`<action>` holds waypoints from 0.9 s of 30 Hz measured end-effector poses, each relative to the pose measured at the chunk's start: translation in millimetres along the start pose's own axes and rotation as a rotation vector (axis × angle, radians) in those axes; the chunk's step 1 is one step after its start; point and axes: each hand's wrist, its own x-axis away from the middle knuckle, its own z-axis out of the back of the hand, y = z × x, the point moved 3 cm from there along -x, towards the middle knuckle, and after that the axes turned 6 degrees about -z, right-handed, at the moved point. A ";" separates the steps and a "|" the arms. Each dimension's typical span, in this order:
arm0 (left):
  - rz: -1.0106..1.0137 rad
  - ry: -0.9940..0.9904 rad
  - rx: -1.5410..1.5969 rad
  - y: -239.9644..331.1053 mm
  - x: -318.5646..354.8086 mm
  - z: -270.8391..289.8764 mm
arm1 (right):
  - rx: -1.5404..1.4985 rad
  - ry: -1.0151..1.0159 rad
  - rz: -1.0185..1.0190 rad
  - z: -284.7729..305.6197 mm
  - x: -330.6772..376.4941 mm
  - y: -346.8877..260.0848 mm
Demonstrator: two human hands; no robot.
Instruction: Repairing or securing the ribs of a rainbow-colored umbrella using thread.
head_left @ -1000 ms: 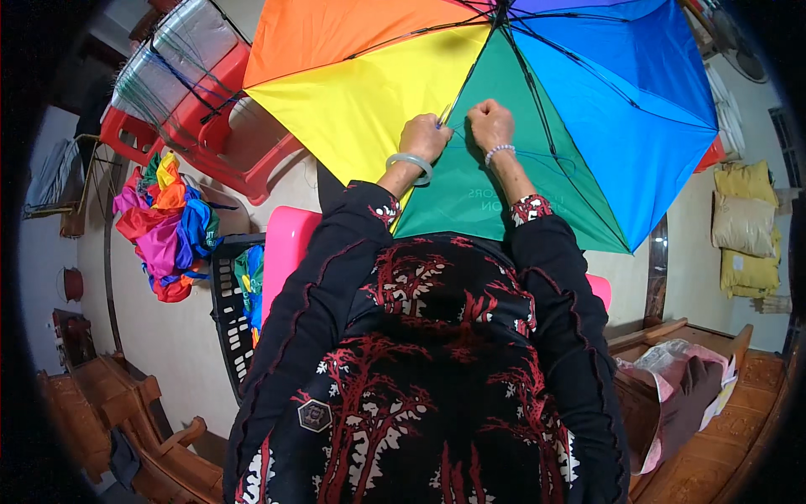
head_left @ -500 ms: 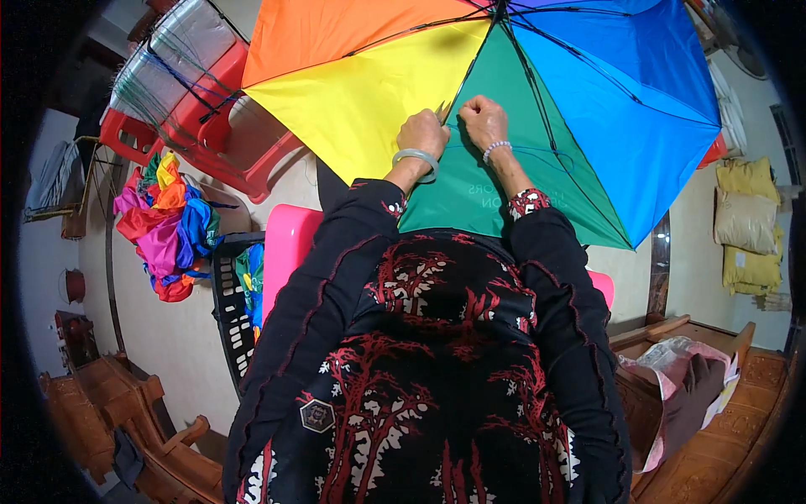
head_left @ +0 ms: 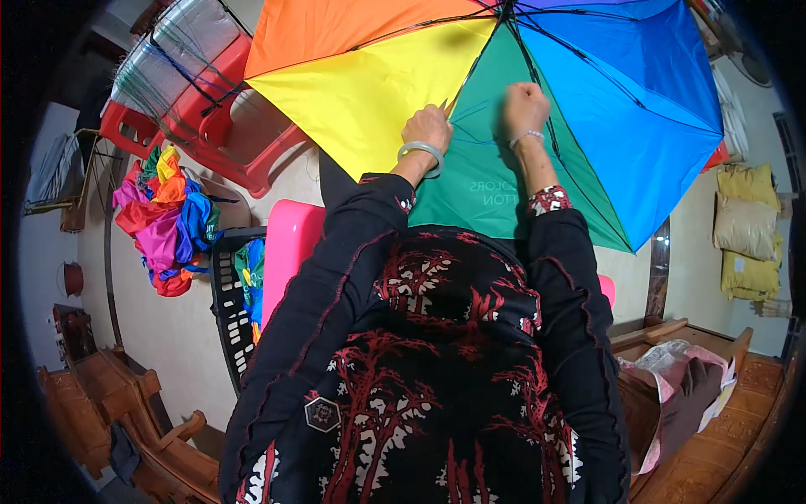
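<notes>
An opened rainbow umbrella [head_left: 588, 160] lies inside-up before me, its dark ribs meeting at the top. My left hand [head_left: 427, 131] is closed at the rib and seam between the yellow and green panels. A small pointed metallic thing [head_left: 443, 105] sticks up from its fingers; its kind is unclear. My right hand [head_left: 527, 113], slightly blurred, makes a fist above the green panel, apart from my left. Thin blue thread [head_left: 478, 110] runs between the two hands over the green cloth. Whether a needle is in the right fingers is hidden.
At the left, red plastic stools [head_left: 222, 134] bear bundled umbrella frames [head_left: 168, 80]. Below them sits a heap of rainbow cloth [head_left: 172, 223], beside a black basket [head_left: 228, 294]. A pink seat [head_left: 294, 244] is close by my left arm. Wooden furniture [head_left: 714, 403] and yellow sacks [head_left: 747, 231] stand right.
My right hand has moved right and slightly up, away from my left, with the thread drawn out between them. My left hand stays at the seam. The umbrella has shifted slightly.
</notes>
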 end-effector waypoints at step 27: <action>0.013 -0.053 0.023 -3.6 3.5 7.9 | -0.985 -0.341 -0.107 215.0 -118.8 -45.1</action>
